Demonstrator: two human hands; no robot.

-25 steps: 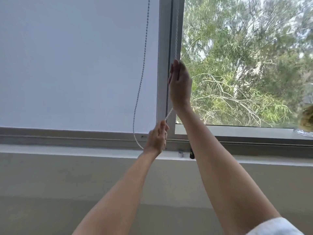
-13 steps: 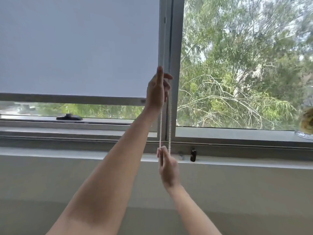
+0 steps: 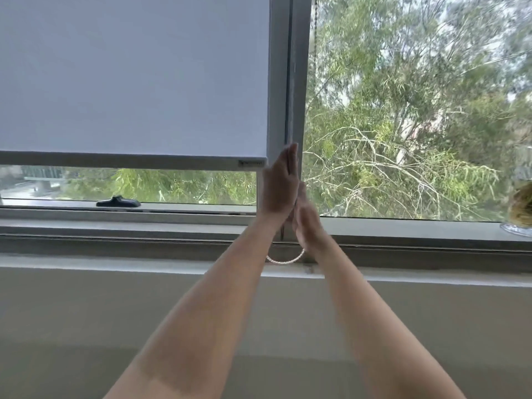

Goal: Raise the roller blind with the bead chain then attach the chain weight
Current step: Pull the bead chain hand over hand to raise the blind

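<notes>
The white roller blind [image 3: 132, 82] covers most of the left pane, and its bottom bar [image 3: 129, 162] hangs a little above the sill. My left hand [image 3: 278, 188] is raised beside the window's centre post, fingers pointing up and closed on the white bead chain. My right hand [image 3: 305, 218] sits just below and right of it, pressed against it. Its grip is blurred and hidden. The bead chain's lower loop [image 3: 285, 261] hangs between my wrists. A small grey piece [image 3: 308, 269], possibly the chain weight, lies on the ledge.
A grey centre post [image 3: 298, 82] divides the two panes. A black window handle [image 3: 118, 201] lies on the lower left frame. A glass object [image 3: 518, 217] stands on the sill at far right. A beige wall runs below the ledge [image 3: 115, 263].
The blind has gone from fully down to partly raised. Since half a second ago my left hand has come down, my right hand has risen to meet it, and the loop hangs below both.
</notes>
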